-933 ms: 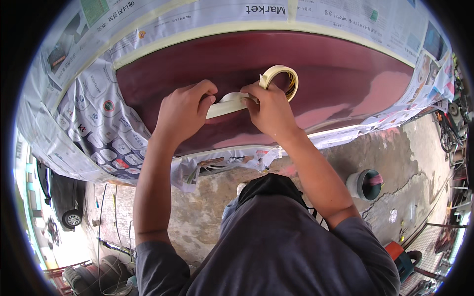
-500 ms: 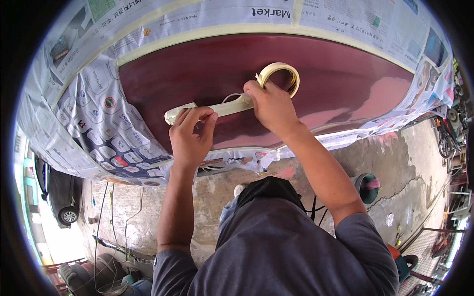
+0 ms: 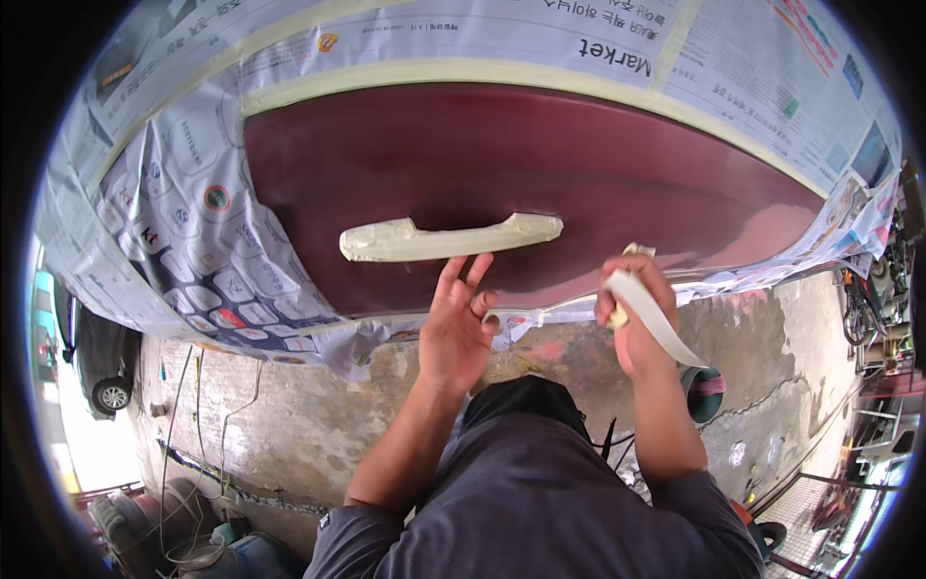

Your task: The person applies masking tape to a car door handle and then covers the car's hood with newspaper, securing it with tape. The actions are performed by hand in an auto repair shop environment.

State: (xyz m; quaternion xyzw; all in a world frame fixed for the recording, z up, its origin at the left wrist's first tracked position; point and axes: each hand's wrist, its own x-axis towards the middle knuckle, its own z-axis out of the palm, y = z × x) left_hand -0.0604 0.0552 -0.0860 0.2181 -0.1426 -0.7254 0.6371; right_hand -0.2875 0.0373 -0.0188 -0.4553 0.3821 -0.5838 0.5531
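A car door handle (image 3: 453, 243), wrapped in cream masking tape, stands out from a dark red car panel (image 3: 347, 135). Just under its lower edge is my left hand (image 3: 455, 333), palm turned up and fingers apart, with nothing held. The fingertips lie at or very near the handle; whether they touch I cannot tell. Off to the right, my right hand (image 3: 641, 318) is closed round a roll of masking tape (image 3: 618, 314), mostly hidden by the fingers. A loose pale strip of tape (image 3: 651, 311) curls down past the wrist.
Newspaper (image 3: 511, 43) fixed with masking tape borders the red panel. Below lies a stained concrete floor (image 3: 569, 362) with cables (image 3: 198, 405) at the left. A dark bucket (image 3: 707, 394) stands behind my right forearm, and a parked dark car (image 3: 104, 362) is at far left.
My right hand has moved right and down, away from the handle, with the tape roll. My left hand has slid right and turned palm up, uncovering the handle. The tape no longer reaches the handle.
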